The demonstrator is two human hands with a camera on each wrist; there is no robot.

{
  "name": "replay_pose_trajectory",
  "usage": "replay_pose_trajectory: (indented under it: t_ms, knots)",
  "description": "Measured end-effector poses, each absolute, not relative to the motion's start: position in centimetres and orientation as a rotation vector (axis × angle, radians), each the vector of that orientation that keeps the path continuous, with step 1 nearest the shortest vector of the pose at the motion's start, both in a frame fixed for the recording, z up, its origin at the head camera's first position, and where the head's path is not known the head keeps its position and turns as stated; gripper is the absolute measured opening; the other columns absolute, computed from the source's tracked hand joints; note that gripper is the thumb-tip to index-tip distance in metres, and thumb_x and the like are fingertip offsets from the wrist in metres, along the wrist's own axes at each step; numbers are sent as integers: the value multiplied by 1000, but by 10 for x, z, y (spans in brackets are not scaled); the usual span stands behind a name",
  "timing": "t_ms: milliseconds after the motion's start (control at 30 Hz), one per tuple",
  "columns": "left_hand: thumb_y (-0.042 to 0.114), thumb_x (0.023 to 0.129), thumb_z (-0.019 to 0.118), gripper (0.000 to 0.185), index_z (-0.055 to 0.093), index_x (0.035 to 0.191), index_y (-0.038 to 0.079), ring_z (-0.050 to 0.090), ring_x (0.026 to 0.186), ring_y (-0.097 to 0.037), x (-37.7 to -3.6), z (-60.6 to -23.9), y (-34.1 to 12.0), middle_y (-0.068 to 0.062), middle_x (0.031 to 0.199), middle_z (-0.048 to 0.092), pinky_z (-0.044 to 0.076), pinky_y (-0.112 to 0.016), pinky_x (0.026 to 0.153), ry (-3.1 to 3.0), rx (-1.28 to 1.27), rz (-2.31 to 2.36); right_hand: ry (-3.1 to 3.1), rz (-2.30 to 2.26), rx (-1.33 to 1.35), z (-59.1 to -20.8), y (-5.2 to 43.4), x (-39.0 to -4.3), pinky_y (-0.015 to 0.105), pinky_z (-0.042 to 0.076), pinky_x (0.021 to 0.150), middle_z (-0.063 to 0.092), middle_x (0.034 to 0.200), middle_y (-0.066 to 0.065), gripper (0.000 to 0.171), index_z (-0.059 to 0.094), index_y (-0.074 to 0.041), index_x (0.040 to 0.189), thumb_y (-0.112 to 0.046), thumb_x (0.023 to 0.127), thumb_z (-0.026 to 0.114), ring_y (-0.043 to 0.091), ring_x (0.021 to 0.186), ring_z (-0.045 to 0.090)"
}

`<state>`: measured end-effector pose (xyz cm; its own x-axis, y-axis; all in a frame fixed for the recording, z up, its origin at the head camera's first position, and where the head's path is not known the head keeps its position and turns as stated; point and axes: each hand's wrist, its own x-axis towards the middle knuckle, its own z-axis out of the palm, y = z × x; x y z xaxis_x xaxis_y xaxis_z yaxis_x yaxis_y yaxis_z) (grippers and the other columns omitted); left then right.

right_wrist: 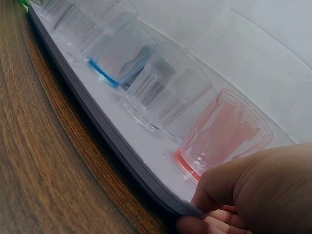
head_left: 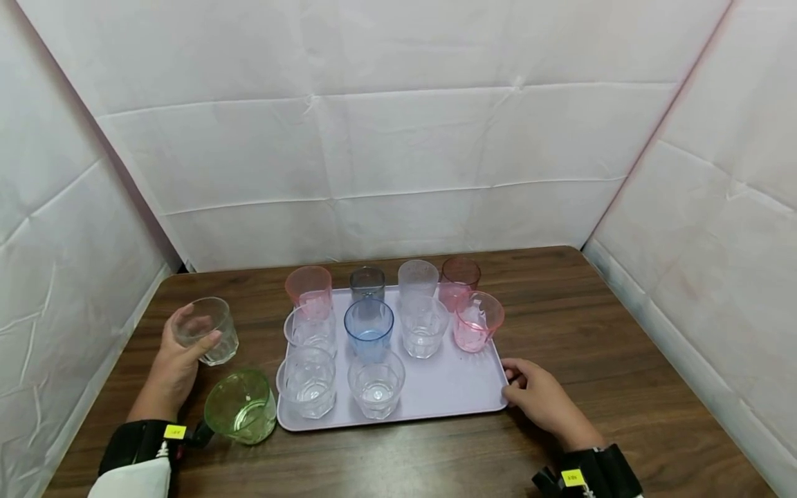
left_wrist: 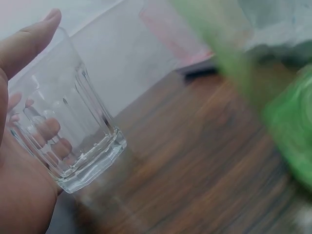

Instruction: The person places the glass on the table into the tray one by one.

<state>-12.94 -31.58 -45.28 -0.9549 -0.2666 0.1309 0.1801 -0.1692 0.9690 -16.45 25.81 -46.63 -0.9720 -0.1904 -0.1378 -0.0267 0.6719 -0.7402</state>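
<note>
My left hand (head_left: 176,363) grips a clear faceted drinking glass (head_left: 218,335), thumb on one side and fingers round the other. In the left wrist view this glass (left_wrist: 90,141) is tilted, with the fingers seen through its wall. My right hand (head_left: 540,395) pinches the near right corner of a pale lilac tray (head_left: 457,391); in the right wrist view, thumb and fingers close over the tray's rim (right_wrist: 131,161). On the tray stand several glasses: clear ones, a blue glass (head_left: 369,332) in the middle and a pink glass (head_left: 476,332) nearest my right hand.
A green glass (head_left: 239,415) stands on the wooden table (head_left: 429,460) beside the tray, close by my left wrist. Along the tray's back are a pink glass (head_left: 305,283), a dark grey glass (head_left: 367,282) and a red glass (head_left: 462,273). White sheeting (head_left: 405,152) walls the table.
</note>
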Motion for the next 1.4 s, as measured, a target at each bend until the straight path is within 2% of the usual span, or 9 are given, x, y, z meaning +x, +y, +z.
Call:
replay_pose_trajectory:
  t_ms: [167,400,667,800,1100,1400]
  knots:
    - [0,97,61,62,28,139,31,43,117,-7,-126,-442,-308,10,123,49,39,-12,91,-1877,84,-2189,2685,-1176,-172,-467,258,-164,24,50,65,60,104,9,51,58,4,134,-3,84,65,17,84,56]
    - [3,96,64,65,25,143,27,42,120,-7,-121,-409,-295,8,127,48,40,-14,92,-1953,-16,-2157,2689,-1165,-185,-464,257,-163,24,50,65,60,105,8,51,58,4,134,-3,84,66,16,83,56]
    - [0,98,60,65,27,146,27,47,122,-9,-114,-381,-277,5,130,49,42,-17,94,-1974,-153,-2191,2696,-1183,-185,-463,258,-162,24,50,65,60,105,9,51,58,5,133,-1,83,66,17,84,56]
    - [0,96,63,65,30,145,25,49,121,-12,-111,-372,-261,4,129,53,45,-19,93,-1950,-216,-2227,2692,-1192,-189,-464,258,-162,24,51,65,60,105,9,51,58,5,133,-1,83,66,17,83,57]
    - [0,92,67,69,31,148,21,47,122,-19,-98,-353,-218,-6,134,49,50,-23,92,-1996,-406,-2240,2699,-1178,-191,-464,257,-162,24,50,66,60,105,9,51,58,5,133,-1,84,66,17,84,57]
    - [13,87,79,75,33,147,16,48,125,-21,-92,-347,-168,-9,136,50,47,-24,96,-2000,-462,-2277,2705,-1160,-180,-464,258,-162,24,50,67,59,106,9,51,58,4,134,-3,84,66,17,85,56]
